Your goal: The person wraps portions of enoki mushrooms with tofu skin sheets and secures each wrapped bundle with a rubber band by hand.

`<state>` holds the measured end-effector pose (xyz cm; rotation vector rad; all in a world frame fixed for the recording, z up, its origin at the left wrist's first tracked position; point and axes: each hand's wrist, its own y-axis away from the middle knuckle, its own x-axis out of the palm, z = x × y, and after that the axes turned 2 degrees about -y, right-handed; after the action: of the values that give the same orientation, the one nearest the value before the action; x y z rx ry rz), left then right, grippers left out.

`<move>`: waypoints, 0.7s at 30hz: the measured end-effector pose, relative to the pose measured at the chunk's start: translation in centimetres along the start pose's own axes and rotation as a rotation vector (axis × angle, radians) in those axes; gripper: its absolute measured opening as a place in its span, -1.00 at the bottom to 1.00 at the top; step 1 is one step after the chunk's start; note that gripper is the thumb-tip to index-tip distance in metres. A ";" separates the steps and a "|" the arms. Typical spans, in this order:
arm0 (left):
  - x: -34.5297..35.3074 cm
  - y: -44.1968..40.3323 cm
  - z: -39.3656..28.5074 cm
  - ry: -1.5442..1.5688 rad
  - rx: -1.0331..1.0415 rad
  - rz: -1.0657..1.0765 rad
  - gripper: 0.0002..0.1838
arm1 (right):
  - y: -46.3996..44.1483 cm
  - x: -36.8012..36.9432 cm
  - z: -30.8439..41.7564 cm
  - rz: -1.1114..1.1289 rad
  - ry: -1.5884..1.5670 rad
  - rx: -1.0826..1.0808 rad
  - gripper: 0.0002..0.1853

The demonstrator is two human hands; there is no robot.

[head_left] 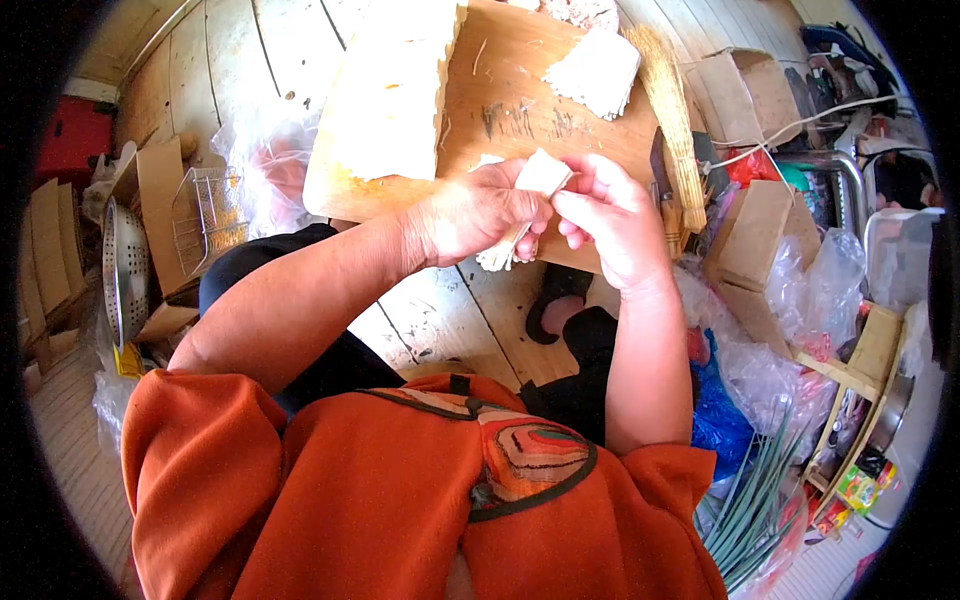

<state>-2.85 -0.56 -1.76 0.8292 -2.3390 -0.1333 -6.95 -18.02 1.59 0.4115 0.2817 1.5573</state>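
My left hand [475, 212] is closed round a small white folded bundle [543, 175] with stringy ends hanging below the fingers. At the bundle's upper right side, the fingertips of my right hand [612, 210] are bent against it, thumb and fingers close together. Both hands are over the near edge of a wooden board [520, 70]. A large pale sheet or stack with a ragged edge [392, 90] covers the board's left part. Another white layered bundle [597, 72] lies at its upper right. What the bundles are made of, I cannot make out.
A straw brush [668, 110] lies along the board's right edge. On the left are a metal colander [126, 270], a wire basket [210, 215] and a plastic bag [268, 165]. Cardboard boxes [755, 230], green stalks [750, 515] and a wooden stool [855, 390] stand or lie right.
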 end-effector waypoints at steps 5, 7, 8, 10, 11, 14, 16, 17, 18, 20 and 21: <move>0.0 0.0 -0.3 -0.493 0.007 -0.010 -0.68 | 0.1 0.9 0.0 0.043 -0.093 -0.115 -0.65; 0.2 0.2 -0.6 -0.669 0.058 -0.004 -0.70 | 0.1 1.2 -0.4 0.033 -0.036 -0.133 -0.67; 0.1 0.2 -0.5 -0.628 0.059 0.001 -0.71 | -0.1 1.2 -0.6 0.029 0.008 -0.124 -0.70; 0.0 0.1 -0.4 -0.584 0.057 0.004 -0.71 | -0.1 1.1 -0.6 0.045 0.020 -0.120 -0.78; 0.0 0.1 -0.5 -0.536 -0.018 -0.030 -0.73 | -0.1 1.0 -0.4 0.045 0.020 -0.119 -0.78; -0.1 0.2 -1.2 -0.503 -0.099 -0.023 -0.75 | 0.1 0.6 -0.1 0.078 -0.002 -0.179 -0.78; -0.1 0.0 -1.3 -0.515 -0.105 0.017 -0.76 | 0.3 0.3 -0.1 0.072 0.043 -0.121 -0.78; -0.2 -0.1 -1.0 -0.484 -0.110 0.077 -0.75 | 0.2 0.2 -0.3 0.072 0.042 -0.118 -0.78; -0.2 -0.1 -0.8 -0.451 -0.114 0.135 -0.73 | 0.0 0.1 -0.7 0.082 0.017 -0.112 -0.77; -0.3 0.1 -0.6 -0.421 -0.094 0.127 -0.72 | -0.3 0.1 -0.9 0.093 -0.011 -0.102 -0.76; -0.3 0.2 -0.3 -0.392 -0.073 0.122 -0.70 | -0.4 0.1 -0.8 0.097 -0.025 -0.109 -0.74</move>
<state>-2.58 -0.22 -1.63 0.6682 -2.7244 -0.3550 -6.98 -17.85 0.72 0.3632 0.1583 1.6530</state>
